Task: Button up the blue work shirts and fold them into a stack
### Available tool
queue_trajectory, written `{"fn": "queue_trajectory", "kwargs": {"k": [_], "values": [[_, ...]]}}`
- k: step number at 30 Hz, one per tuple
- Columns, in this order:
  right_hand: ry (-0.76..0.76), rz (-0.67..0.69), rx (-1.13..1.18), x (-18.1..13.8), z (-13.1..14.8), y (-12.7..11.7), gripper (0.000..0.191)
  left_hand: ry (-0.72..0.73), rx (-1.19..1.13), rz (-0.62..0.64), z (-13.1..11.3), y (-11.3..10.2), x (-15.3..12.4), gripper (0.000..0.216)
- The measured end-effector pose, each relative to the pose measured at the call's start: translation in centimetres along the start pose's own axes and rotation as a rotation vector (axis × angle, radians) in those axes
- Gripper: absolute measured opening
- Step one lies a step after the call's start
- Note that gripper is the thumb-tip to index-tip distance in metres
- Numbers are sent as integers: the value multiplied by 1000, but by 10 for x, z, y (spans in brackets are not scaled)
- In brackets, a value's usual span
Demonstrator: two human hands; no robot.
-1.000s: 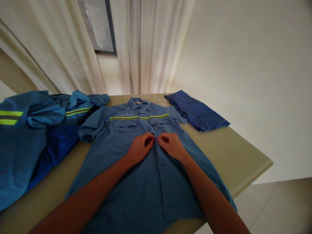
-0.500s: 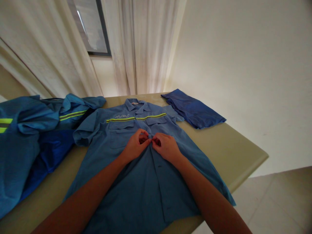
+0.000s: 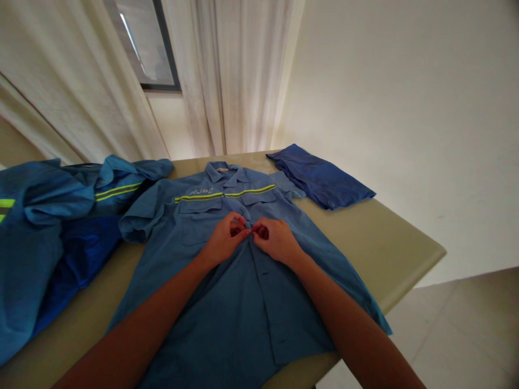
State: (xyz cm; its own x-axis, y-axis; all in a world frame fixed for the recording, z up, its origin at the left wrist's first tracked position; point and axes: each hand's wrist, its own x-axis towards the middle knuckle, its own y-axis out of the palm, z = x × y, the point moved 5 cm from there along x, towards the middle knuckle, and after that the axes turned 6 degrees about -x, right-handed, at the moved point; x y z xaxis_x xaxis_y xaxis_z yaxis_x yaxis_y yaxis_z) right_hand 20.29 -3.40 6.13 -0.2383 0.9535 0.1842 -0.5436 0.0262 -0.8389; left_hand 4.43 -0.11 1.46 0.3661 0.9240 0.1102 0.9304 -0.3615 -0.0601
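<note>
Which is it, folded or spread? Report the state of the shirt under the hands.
Spread: the shirt lies across the table, collar at the far end, sleeves out sideways.

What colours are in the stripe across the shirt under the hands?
The chest stripe is yellow-green along both edges, darker between; the head view shows it.

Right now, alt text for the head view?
A person's left hand and right hand pinch the front of a blue short-sleeved shirt spread on a table. Bunched blue garments lie to the left, a folded dark-blue garment to the right, with pale curtains behind.
</note>
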Motion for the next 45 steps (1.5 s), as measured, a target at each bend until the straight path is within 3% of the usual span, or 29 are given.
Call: {"fn": "queue_trajectory", "kwargs": {"k": [15,22,28,38,45], "values": [[-172,-110,-128,-6,11,1,17,-90,-240,-26,-8,-8,4,40],[-40,-68,155,0,1,2,14,-60,-188,-25,-8,-7,5,37],[120,27,321,3,-11,17,20,-40,-146,-14,-7,-6,6,34],[-38,61,266,3,-7,12,14,-15,-95,3,-3,-5,6,36],[-46,59,201,6,-16,10,12,21,-15,44,0,-5,7,33]]}}
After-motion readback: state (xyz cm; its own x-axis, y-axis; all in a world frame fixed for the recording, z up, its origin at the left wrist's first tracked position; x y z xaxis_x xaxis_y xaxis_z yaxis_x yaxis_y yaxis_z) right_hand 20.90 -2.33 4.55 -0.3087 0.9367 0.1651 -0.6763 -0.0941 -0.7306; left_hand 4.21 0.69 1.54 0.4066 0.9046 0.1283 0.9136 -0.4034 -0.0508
